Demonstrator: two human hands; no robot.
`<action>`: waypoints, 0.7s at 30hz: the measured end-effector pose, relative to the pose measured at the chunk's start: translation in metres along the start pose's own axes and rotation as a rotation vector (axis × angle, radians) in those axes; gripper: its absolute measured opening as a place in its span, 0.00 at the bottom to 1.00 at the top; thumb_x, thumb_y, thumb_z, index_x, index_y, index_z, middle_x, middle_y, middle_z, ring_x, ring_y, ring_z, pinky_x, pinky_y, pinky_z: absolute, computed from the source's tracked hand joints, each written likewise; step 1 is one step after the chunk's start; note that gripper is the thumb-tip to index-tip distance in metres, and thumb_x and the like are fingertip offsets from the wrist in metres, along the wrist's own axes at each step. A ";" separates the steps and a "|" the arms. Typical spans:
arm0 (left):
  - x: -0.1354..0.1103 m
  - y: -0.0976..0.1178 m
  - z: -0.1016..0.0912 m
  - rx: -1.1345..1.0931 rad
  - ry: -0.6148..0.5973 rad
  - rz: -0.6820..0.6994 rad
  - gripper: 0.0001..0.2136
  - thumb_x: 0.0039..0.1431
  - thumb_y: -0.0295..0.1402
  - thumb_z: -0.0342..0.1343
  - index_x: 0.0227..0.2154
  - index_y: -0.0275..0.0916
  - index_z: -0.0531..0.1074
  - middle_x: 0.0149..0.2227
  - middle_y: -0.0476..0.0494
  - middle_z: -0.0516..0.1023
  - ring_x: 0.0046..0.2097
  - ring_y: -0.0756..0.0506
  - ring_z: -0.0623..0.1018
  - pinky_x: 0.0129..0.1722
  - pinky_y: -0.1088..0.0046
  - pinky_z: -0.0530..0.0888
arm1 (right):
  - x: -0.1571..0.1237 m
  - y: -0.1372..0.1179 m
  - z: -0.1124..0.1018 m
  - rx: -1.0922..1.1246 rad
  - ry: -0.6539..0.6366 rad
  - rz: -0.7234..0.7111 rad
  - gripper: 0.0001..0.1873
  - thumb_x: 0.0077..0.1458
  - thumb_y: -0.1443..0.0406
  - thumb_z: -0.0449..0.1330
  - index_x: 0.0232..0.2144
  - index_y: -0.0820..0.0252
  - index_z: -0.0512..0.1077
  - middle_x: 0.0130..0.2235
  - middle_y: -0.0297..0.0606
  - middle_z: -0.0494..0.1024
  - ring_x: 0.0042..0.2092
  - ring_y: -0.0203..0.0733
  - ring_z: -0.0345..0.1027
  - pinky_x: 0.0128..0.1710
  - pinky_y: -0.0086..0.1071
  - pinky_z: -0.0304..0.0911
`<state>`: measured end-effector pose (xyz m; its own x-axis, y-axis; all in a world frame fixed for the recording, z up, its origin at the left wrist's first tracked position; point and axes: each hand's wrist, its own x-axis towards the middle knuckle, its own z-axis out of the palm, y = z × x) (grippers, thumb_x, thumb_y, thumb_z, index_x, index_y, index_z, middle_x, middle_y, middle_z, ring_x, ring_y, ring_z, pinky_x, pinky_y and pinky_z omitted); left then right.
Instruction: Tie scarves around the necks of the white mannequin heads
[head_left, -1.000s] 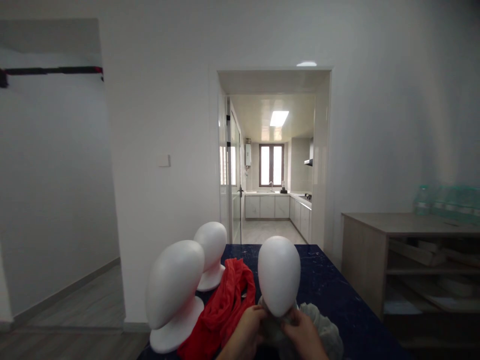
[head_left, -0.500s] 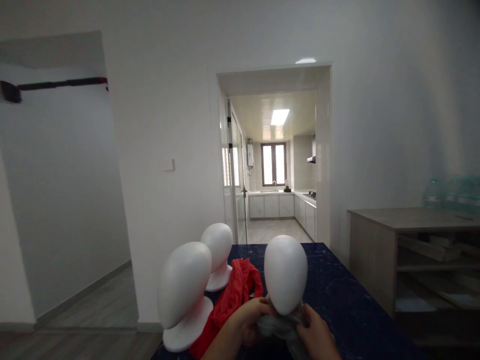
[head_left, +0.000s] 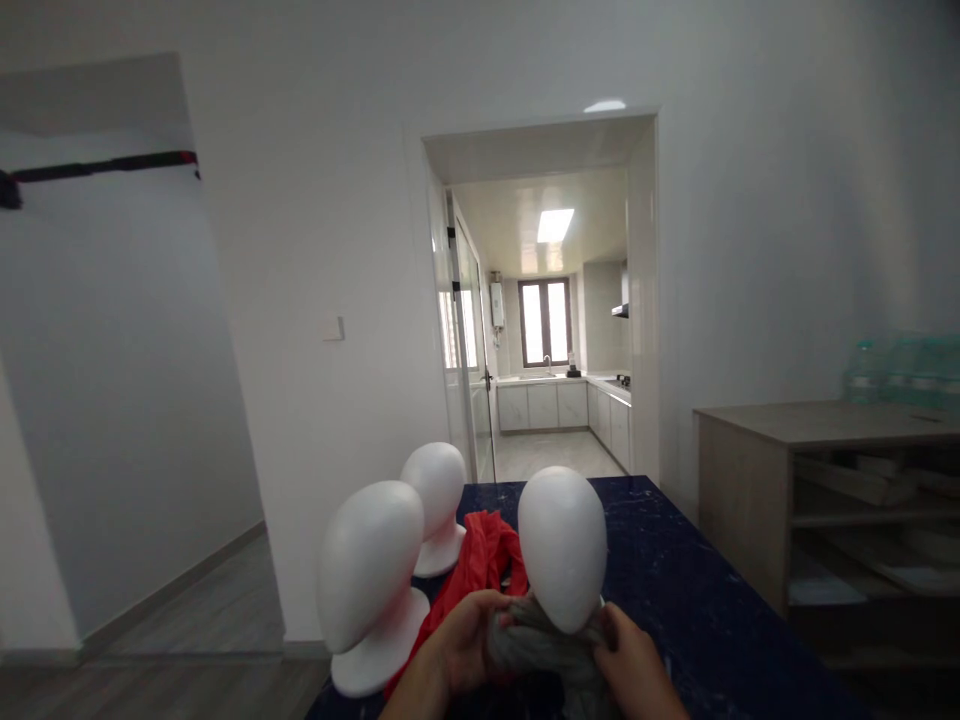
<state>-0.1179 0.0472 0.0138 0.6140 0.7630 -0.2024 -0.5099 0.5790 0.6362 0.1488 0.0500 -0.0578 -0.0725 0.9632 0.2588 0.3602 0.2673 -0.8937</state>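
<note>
No text, label, brand, number or sign can be read anywhere.

Matt white foam look on the heads (head_left: 562,545), smooth and unmarked. Soft grey cloth (head_left: 541,642), wrinkled and dull, bunched between left hand (head_left: 465,640) and right hand (head_left: 637,668). Thin red cloth (head_left: 480,562), creased, faintly sheeny. Glossy dark blue tabletop (head_left: 675,590) with pale marble-like flecks. Matt pale wood on the shelf unit (head_left: 825,480). Clear plastic wrap over the bottles (head_left: 904,368).
</note>
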 end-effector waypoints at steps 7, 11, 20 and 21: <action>-0.012 0.001 0.003 -0.202 0.152 0.159 0.09 0.64 0.30 0.61 0.45 0.33 0.76 0.27 0.48 0.81 0.24 0.52 0.78 0.30 0.79 0.75 | -0.003 0.009 0.005 0.021 0.032 0.045 0.12 0.44 0.69 0.54 0.34 0.56 0.72 0.35 0.36 0.84 0.36 0.44 0.79 0.31 0.29 0.67; -0.029 0.012 0.006 -0.289 0.080 0.110 0.11 0.67 0.29 0.58 0.50 0.34 0.75 0.43 0.38 0.84 0.25 0.56 0.79 0.23 0.87 0.68 | -0.004 0.012 0.012 0.048 0.016 0.193 0.07 0.48 0.63 0.55 0.33 0.54 0.67 0.29 0.32 0.79 0.19 0.38 0.70 0.14 0.28 0.54; -0.060 -0.035 0.050 -0.133 -0.115 0.022 0.30 0.57 0.37 0.65 0.62 0.35 0.70 0.58 0.31 0.79 0.31 0.51 0.82 0.19 0.84 0.68 | -0.003 0.012 0.016 0.418 -0.027 0.451 0.28 0.44 0.39 0.65 0.30 0.52 0.62 0.21 0.30 0.74 0.17 0.45 0.73 0.13 0.30 0.62; -0.061 -0.047 0.054 -0.051 -0.084 0.061 0.31 0.55 0.40 0.66 0.62 0.37 0.71 0.60 0.32 0.78 0.37 0.46 0.84 0.24 0.80 0.73 | -0.003 0.011 0.016 0.457 -0.048 0.472 0.29 0.44 0.38 0.65 0.30 0.54 0.64 0.22 0.33 0.76 0.19 0.46 0.74 0.15 0.31 0.64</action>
<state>-0.0983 -0.0419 0.0366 0.6279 0.7718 -0.1001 -0.5768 0.5478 0.6059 0.1385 0.0501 -0.0741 -0.0490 0.9772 -0.2066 -0.0672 -0.2096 -0.9755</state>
